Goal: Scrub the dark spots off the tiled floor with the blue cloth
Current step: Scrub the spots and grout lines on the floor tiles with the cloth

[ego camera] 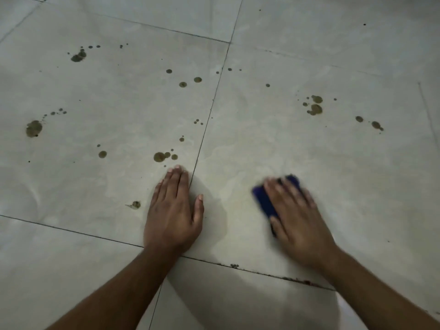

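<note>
Blue cloth [264,203] under right hand [300,220], spots [159,156] beyond

The right hand [296,210] is motion-blurred and covers most of the blue cloth [264,202], leaving only its ten-o'clock edge showing; both forearms are cut off at six o'clock

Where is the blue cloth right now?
In the head view, the blue cloth is low and right of centre, flat on the tiled floor, pressed under the right hand. The left hand rests empty beside it.
</note>
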